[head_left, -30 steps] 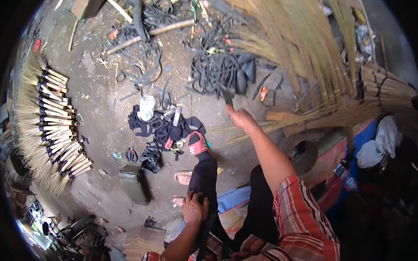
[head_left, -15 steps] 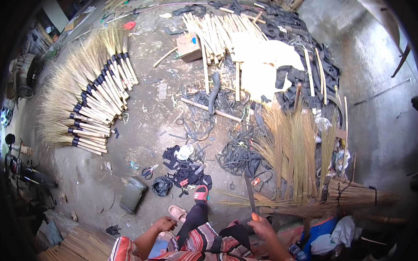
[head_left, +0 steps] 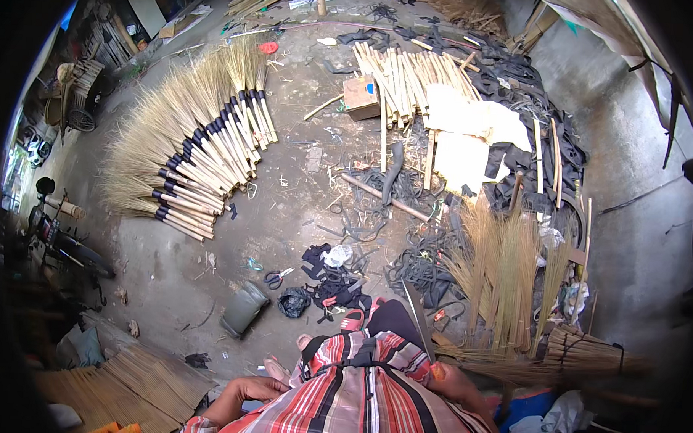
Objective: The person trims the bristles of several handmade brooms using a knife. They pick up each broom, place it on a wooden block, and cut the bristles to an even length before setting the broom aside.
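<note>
My right hand (head_left: 449, 382) is closed around the orange handle of a long-bladed knife (head_left: 419, 318). Its blade points up and away from me, beside my right thigh. My left hand (head_left: 263, 388) hangs low at the left of my striped garment (head_left: 355, 392), its fingertips partly hidden, and I cannot make out anything in it. Upright grass bundles (head_left: 504, 283) stand beyond the knife to the right. Ahead of my feet lies a pile of black cloth and rubber strips (head_left: 344, 293), with scissors (head_left: 278, 277) to its left.
Grass brooms (head_left: 211, 147) lie fanned out at the left. Bamboo sticks (head_left: 401, 73), a cardboard box (head_left: 361, 95) and pale sheets (head_left: 460, 136) lie farther off. A dark green container (head_left: 244, 310) is on the floor ahead. A bicycle (head_left: 71, 245) stands left; a concrete wall (head_left: 639, 150) bounds the right.
My view has tilted and shifted, so the floor things appear farther right and more of my striped garment shows. Both hands are closer to my body; the knife stays in my right hand.
</note>
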`<control>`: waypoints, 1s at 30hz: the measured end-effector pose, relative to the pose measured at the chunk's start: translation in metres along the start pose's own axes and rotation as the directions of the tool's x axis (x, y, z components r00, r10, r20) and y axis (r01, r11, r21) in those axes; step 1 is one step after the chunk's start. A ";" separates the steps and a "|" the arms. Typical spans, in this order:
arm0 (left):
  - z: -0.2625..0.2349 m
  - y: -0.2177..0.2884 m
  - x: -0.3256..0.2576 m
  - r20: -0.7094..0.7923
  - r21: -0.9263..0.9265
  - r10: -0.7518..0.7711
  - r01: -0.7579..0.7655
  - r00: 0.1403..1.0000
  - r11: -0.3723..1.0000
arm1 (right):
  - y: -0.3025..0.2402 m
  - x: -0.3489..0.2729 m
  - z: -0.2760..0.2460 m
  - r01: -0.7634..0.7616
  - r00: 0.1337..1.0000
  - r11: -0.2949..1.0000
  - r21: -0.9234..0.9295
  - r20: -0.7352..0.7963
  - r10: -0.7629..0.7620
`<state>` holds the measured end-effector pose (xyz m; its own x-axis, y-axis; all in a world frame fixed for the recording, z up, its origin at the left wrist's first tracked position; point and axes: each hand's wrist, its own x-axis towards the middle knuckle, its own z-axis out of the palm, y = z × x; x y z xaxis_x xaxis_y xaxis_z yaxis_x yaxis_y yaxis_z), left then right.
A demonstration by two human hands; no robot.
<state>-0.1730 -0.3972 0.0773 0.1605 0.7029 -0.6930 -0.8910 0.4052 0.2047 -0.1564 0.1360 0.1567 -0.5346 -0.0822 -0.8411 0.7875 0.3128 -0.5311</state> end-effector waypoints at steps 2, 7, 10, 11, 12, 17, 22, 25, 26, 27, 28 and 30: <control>-0.003 -0.006 -0.001 0.012 -0.018 0.076 -0.076 0.997 0.997 | -0.021 0.007 -0.007 0.057 0.998 0.984 -0.170 -0.010 -0.060; -0.017 -0.023 0.026 -0.063 -0.108 0.176 -0.182 0.982 0.977 | -0.072 0.040 -0.039 0.040 0.994 0.960 -0.279 0.104 -0.012; -0.016 0.005 0.036 -0.051 -0.199 0.186 -0.192 0.981 0.961 | -0.098 0.067 -0.073 0.068 0.988 0.928 -0.366 0.152 -0.013; -0.015 0.023 0.031 -0.136 -0.197 0.184 -0.209 0.973 0.958 | -0.109 0.078 -0.085 0.089 0.986 0.921 -0.379 0.164 -0.027; -0.010 0.042 0.023 -0.218 -0.201 0.180 -0.224 0.959 0.953 | -0.118 0.089 -0.097 0.080 0.985 0.906 -0.415 0.171 -0.009; 0.000 0.148 0.038 -0.069 -0.212 0.240 -0.250 0.968 0.945 | -0.174 0.127 -0.164 0.145 0.980 0.905 -0.400 0.183 -0.077; 0.007 0.190 0.067 -0.086 -0.228 0.289 -0.301 0.954 0.926 | -0.220 0.174 -0.226 0.093 0.963 0.930 -0.355 0.268 0.006; 0.010 0.202 0.073 -0.085 -0.276 0.334 -0.344 0.939 0.897 | -0.233 0.198 -0.245 -0.011 0.938 0.969 -0.245 0.332 0.095; 0.012 0.206 0.071 -0.105 -0.253 0.313 -0.330 0.944 0.910 | -0.238 0.204 -0.247 -0.028 0.938 0.971 -0.238 0.329 0.108; 0.011 0.211 0.073 -0.127 -0.262 0.333 -0.355 0.935 0.898 | -0.243 0.212 -0.249 -0.121 0.938 0.955 -0.272 0.283 0.200; 0.009 0.217 0.073 -0.139 -0.279 0.326 -0.353 0.935 0.893 | -0.249 0.217 -0.249 -0.111 0.937 0.970 -0.217 0.302 0.175; 0.002 0.229 0.075 -0.116 -0.310 0.340 -0.359 0.933 0.880 | -0.267 0.226 -0.252 -0.055 0.935 0.974 -0.218 0.331 0.126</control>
<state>-0.3639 -0.2504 0.0735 -0.2026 0.7262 -0.6570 -0.9736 -0.0772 0.2149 -0.5649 0.2720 0.1346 -0.2988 -0.3507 -0.8875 0.7296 0.5155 -0.4493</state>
